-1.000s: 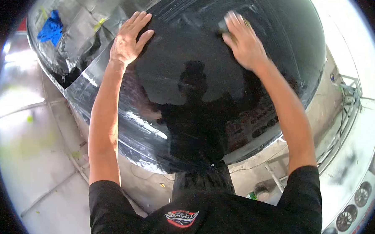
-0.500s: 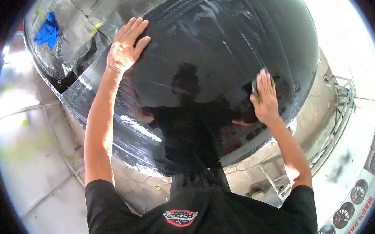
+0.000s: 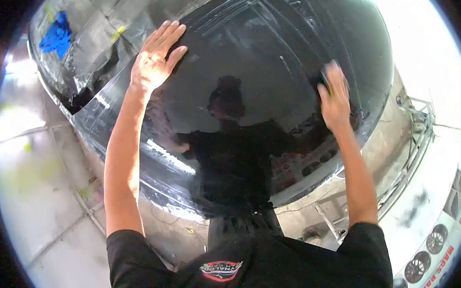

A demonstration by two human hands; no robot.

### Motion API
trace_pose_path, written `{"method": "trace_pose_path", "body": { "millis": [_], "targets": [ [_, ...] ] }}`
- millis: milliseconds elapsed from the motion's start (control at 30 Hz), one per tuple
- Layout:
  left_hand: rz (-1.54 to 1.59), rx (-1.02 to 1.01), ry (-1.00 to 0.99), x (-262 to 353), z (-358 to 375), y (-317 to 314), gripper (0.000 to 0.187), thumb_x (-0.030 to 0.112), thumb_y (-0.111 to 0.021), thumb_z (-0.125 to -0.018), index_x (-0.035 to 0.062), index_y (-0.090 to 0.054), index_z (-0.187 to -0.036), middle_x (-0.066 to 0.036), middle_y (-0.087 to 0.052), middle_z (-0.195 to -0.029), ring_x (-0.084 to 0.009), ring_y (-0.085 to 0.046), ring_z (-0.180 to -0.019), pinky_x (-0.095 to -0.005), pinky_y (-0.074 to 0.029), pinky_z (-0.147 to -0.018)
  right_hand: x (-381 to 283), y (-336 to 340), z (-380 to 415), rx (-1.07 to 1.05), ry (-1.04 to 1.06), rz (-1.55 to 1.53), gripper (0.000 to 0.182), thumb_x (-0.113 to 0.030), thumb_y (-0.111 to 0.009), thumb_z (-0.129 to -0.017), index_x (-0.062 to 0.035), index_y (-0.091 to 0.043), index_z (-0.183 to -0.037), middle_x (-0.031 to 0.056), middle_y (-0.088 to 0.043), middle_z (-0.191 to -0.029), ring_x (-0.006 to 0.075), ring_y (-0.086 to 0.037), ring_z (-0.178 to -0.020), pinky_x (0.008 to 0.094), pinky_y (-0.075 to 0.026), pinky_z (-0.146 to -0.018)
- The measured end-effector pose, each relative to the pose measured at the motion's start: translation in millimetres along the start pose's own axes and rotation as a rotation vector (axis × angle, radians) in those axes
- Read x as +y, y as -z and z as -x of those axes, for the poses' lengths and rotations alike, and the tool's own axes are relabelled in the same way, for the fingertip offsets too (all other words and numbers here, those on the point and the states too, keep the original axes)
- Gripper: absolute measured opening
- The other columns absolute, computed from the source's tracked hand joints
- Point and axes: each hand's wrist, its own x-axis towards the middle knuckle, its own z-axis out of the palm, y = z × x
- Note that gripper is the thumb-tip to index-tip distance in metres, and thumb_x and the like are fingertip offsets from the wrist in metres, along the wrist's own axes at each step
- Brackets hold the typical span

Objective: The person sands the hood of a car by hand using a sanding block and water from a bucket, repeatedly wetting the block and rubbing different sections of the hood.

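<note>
A glossy black car panel (image 3: 254, 62), wet and streaked with whitish residue, curves in front of me and reflects my upper body. My left hand (image 3: 156, 58) lies flat near the panel's upper left, fingers stretched out, holding nothing. On the right side of the panel, my right hand (image 3: 337, 100) presses a small dark sanding block (image 3: 324, 76) against the surface. The fingers are slightly blurred and cover most of the block.
Grey masking sheet (image 3: 100, 9) covers the area left of the panel, held by yellow tape (image 3: 118, 33). A crumpled blue cloth (image 3: 57, 36) lies on it. A metal frame stand (image 3: 419, 124) is at the right, near a banner with wheel pictures (image 3: 418, 266).
My right hand has slid up and slightly right across the panel with the sanding block. My left hand has stayed almost in place. Streaks on the upper panel look different.
</note>
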Motion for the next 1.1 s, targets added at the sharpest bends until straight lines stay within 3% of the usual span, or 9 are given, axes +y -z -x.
{"method": "trace_pose_path", "body": {
  "millis": [67,167,367,467,500,600,667,767,1100],
  "targets": [
    [0.006,0.016,0.0,5,-1,-1,0.047,0.029,-0.069,-0.098,0.0105,-0.062,-0.141,-0.012,-0.059,-0.148,-0.0318,-0.05,-0.143,-0.0454,-0.04,-0.117,42,21,120,0.02,-0.113,0.036,0.058,-0.025,-0.054,-0.105,-0.0016,-0.042,-0.156,0.0224,-0.036,-0.164,0.0387,-0.032,-0.153,0.0477,-0.025,-0.125],
    [-0.006,0.016,-0.003,7,-1,1,0.047,0.026,-0.069,-0.099,0.0103,-0.062,-0.142,-0.013,-0.059,-0.149,-0.0325,-0.049,-0.143,-0.0451,-0.04,-0.117,54,22,123,0.011,-0.134,0.07,0.059,-0.026,-0.053,-0.106,-0.0009,-0.038,-0.158,0.0226,-0.032,-0.166,0.0396,-0.03,-0.154,0.0485,-0.024,-0.125],
    [0.007,-0.031,0.024,5,-3,4,0.048,0.02,-0.068,-0.098,0.0104,-0.06,-0.145,-0.014,-0.057,-0.15,-0.0325,-0.048,-0.145,-0.0442,-0.038,-0.119,6,-60,-166,0.088,0.21,0.056,0.051,-0.035,-0.053,-0.106,-0.0006,-0.054,-0.143,0.0209,-0.048,-0.155,0.0374,-0.041,-0.147,0.0462,-0.031,-0.123],
    [-0.001,-0.049,0.029,3,-2,1,0.048,0.022,-0.069,-0.098,0.012,-0.06,-0.144,-0.012,-0.057,-0.15,-0.0318,-0.048,-0.145,-0.0447,-0.038,-0.119,-35,-72,-240,-0.012,0.067,-0.085,0.051,-0.036,-0.053,-0.105,0.0031,-0.057,-0.136,0.025,-0.054,-0.146,0.0432,-0.047,-0.139,0.0478,-0.036,-0.119],
    [-0.012,-0.05,0.022,1,-1,1,0.048,0.025,-0.069,-0.098,0.0133,-0.06,-0.144,-0.011,-0.057,-0.15,-0.0313,-0.049,-0.144,-0.0453,-0.039,-0.119,-49,-56,-236,-0.078,-0.111,-0.178,0.052,-0.037,-0.053,-0.105,0.0018,-0.056,-0.139,0.0243,-0.053,-0.148,0.0421,-0.045,-0.141,0.0472,-0.034,-0.12],
    [0.004,-0.021,0.004,-3,-2,-2,0.049,0.023,-0.07,-0.097,0.0141,-0.061,-0.144,-0.011,-0.058,-0.15,-0.0298,-0.048,-0.144,-0.0449,-0.039,-0.118,7,-54,-160,0.063,0.211,-0.015,0.052,-0.037,-0.052,-0.106,-0.0039,-0.054,-0.145,0.0157,-0.046,-0.159,0.0331,-0.039,-0.149,0.0445,-0.03,-0.124],
    [0.001,-0.011,0.012,-1,-1,-4,0.048,0.022,-0.07,-0.097,0.014,-0.062,-0.143,-0.011,-0.059,-0.149,-0.0307,-0.049,-0.144,-0.0456,-0.039,-0.118,19,-7,-67,-0.079,0.034,0.011,0.053,-0.032,-0.055,-0.105,-0.0082,-0.049,-0.153,0.013,-0.04,-0.164,0.0299,-0.034,-0.154,0.0428,-0.027,-0.126],
    [-0.014,-0.006,0.04,7,-4,-1,0.046,0.022,-0.07,-0.097,0.0135,-0.063,-0.142,-0.012,-0.059,-0.149,-0.0316,-0.049,-0.144,-0.046,-0.04,-0.118,61,21,50,-0.041,0.093,-0.046,0.057,-0.023,-0.058,-0.104,-0.0053,-0.043,-0.156,0.0165,-0.037,-0.166,0.0332,-0.033,-0.154,0.0452,-0.026,-0.126],
    [0.014,-0.028,0.025,2,-1,3,0.047,0.025,-0.07,-0.097,0.0132,-0.062,-0.143,-0.011,-0.059,-0.148,-0.0319,-0.05,-0.143,-0.045,-0.04,-0.118,12,-90,-240,-0.077,0.277,0.045,0.055,-0.04,-0.047,-0.109,-0.0054,-0.049,-0.151,0.0156,-0.041,-0.162,0.0337,-0.036,-0.151,0.0428,-0.03,-0.124]
  ]
}}
